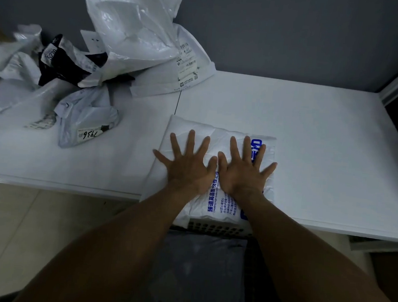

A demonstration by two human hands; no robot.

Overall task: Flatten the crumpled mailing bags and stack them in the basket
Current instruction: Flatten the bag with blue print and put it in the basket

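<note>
1. At nine to eleven o'clock on the surface (325, 141): heap of crumpled mailing bags (44, 79), untouched, with a tall white bag (136, 26) leaning at the back; liable to slump or slide off the left edge if brushed by an elbow.
2. Just left of centre: left hand (187, 166), grip released, fingers spread straight, pressing flat on the white printed bag (218, 138) lying at the near edge of the surface.
3. Just right of centre: right hand (244, 172), grip likewise released, fingers splayed over the blue lettering, thumb close beside the left thumb.
4. Risks under the palms: slick plastic springing back into creases once let go; trapped air bulging toward twelve o'clock if pushed unevenly; near end overhanging the surface at six o'clock, so apt to slip down askew.
5. At six o'clock, below the surface edge: perforated basket (213, 228), holding a flat dark grey bag (198, 270) on top; number underneath impossible to tell. Near end of the printed bag draped toward the far rim, contact unclear.
</note>
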